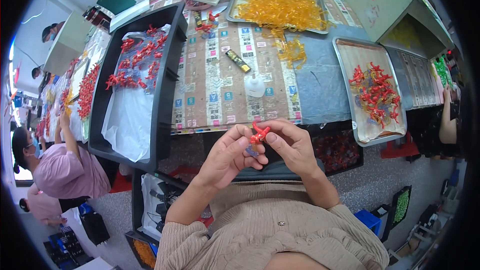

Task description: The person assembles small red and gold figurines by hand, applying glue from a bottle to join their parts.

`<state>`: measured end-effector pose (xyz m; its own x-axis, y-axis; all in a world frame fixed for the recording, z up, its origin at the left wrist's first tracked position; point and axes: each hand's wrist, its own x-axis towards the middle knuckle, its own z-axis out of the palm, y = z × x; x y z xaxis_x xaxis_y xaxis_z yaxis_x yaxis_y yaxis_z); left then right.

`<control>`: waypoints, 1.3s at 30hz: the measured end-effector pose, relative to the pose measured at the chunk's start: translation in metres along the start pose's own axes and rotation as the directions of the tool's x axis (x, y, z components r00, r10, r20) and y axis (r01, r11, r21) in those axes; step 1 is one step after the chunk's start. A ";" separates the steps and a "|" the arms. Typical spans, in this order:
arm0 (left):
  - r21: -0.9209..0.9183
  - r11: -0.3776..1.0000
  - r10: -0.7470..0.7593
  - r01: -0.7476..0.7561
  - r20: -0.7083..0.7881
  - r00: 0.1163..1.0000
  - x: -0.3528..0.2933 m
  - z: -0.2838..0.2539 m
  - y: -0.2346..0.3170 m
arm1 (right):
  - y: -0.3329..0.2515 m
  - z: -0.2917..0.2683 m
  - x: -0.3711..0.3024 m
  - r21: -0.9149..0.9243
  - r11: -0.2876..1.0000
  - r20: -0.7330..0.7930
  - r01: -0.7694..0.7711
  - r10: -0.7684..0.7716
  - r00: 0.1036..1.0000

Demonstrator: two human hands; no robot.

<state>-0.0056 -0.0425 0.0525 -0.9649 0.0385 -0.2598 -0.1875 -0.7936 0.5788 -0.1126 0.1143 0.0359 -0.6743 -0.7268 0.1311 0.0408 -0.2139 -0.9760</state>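
Small red part [259, 133] was pinched btwn fingertips of both hands, left [229, 156] & right [291, 145], held up over table edge [200, 129] w/ a bluish bit under it, prob. for close fitting; trays either side.

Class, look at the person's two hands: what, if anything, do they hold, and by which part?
Both the left hand and right hand pinch one small red plastic piece between their fingertips, gripping its lower part; its upper prongs stick out free.

Red plastic piece [259, 133] mostly hidden by hands; bluish bit [251, 152] under left fingers [245, 156] too small to identify.
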 end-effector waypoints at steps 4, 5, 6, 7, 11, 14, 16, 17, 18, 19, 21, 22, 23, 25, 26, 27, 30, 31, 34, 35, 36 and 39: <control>0.086 0.996 -0.026 0.028 -0.029 0.999 0.011 0.003 -0.008 | 0.004 -0.010 -0.001 0.042 0.993 -0.038 -0.112 0.114 0.993; 0.081 0.996 -0.027 0.029 -0.027 0.999 0.012 0.004 -0.009 | 0.004 -0.011 0.000 0.057 0.986 -0.044 -0.153 0.156 0.987; 0.149 0.989 -0.010 0.020 -0.070 0.998 0.013 0.006 -0.011 | 0.005 -0.010 0.001 0.054 0.986 -0.043 -0.157 0.159 0.986; 0.216 0.976 0.012 0.013 -0.112 0.994 0.014 0.007 -0.012 | 0.005 -0.008 0.003 0.053 0.984 -0.054 -0.170 0.172 0.984; 0.082 0.997 0.017 -0.007 -0.126 0.992 0.014 -0.008 -0.018 | 0.011 -0.009 0.011 0.129 0.977 -0.044 -0.171 0.178 0.983; -0.051 0.997 0.042 -0.050 -0.149 0.988 0.010 -0.016 -0.016 | 0.025 -0.015 0.025 0.068 0.996 -0.249 -0.060 0.076 0.965; -0.120 0.991 0.034 -0.055 -0.171 0.985 0.006 -0.019 -0.014 | 0.032 -0.015 0.036 0.042 0.998 -0.298 -0.048 0.058 0.953; -0.121 0.991 0.038 -0.060 -0.171 0.984 0.005 -0.021 -0.014 | 0.033 -0.015 0.042 -0.160 0.987 -0.323 -0.021 -0.032 0.946; -0.138 0.988 0.040 -0.068 -0.198 0.979 0.003 -0.022 -0.014 | 0.035 -0.014 0.047 -0.355 0.935 -0.330 -0.001 -0.124 0.936; -0.156 0.985 0.040 -0.077 -0.224 0.974 0.002 -0.024 -0.015 | 0.037 -0.011 0.052 -0.356 0.935 -0.327 -0.001 -0.124 0.937; -0.188 0.978 0.050 -0.091 -0.215 0.975 0.000 -0.028 -0.017 | 0.040 -0.005 0.064 -0.448 0.893 -0.313 0.043 -0.201 0.928; -0.219 0.970 0.057 -0.103 -0.206 0.977 -0.001 -0.029 -0.018 | 0.043 -0.006 0.069 -0.449 0.893 -0.312 0.044 -0.202 0.929; -0.220 0.970 0.059 -0.104 -0.205 0.977 -0.001 -0.029 -0.018 | 0.047 -0.008 0.075 -0.559 0.827 -0.256 0.066 -0.247 0.935; -0.221 0.963 0.112 -0.154 -0.193 0.975 0.000 -0.027 -0.019 | 0.049 -0.009 0.080 -0.660 0.746 -0.191 0.091 -0.284 0.940; -0.224 0.962 0.112 -0.155 -0.192 0.975 0.001 -0.028 -0.021 | 0.047 -0.011 0.081 -0.638 0.768 -0.171 0.044 -0.198 0.965; -0.203 0.965 0.125 -0.165 -0.197 0.972 0.001 -0.031 -0.022 | 0.047 -0.011 0.082 -0.617 0.787 -0.147 -0.004 -0.111 0.983; -0.155 0.968 0.164 -0.199 -0.212 0.963 0.003 -0.030 -0.023 | 0.054 -0.016 0.071 -0.361 0.931 -0.236 -0.058 -0.030 0.971; -0.126 0.967 0.189 -0.221 -0.223 0.956 0.003 -0.029 -0.023 | 0.053 -0.019 0.065 -0.361 0.930 -0.234 -0.061 -0.027 0.972; 0.000 0.960 0.273 -0.281 -0.241 0.931 0.004 -0.034 -0.025 | 0.033 -0.023 0.043 -0.237 0.965 -0.252 0.113 -0.174 0.952; -0.003 0.961 0.269 -0.278 -0.243 0.932 0.005 -0.034 -0.024 | 0.016 -0.019 0.032 -0.097 0.994 -0.305 0.041 -0.069 0.950; 0.023 0.960 0.275 -0.278 -0.249 0.929 0.007 -0.034 -0.024 | 0.004 -0.018 0.023 0.047 0.999 -0.343 -0.023 0.038 0.938; 0.086 0.955 0.297 -0.284 -0.260 0.919 0.013 -0.030 -0.023 | -0.011 -0.033 -0.003 0.008 0.988 -0.368 -0.157 0.149 0.918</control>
<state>-0.0082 -0.0422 0.0128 -0.8944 -0.3581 -0.2680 0.0792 -0.7166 0.6930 -0.1359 0.1402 0.0405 -0.8839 -0.4591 -0.0889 0.1519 -0.1019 -0.9831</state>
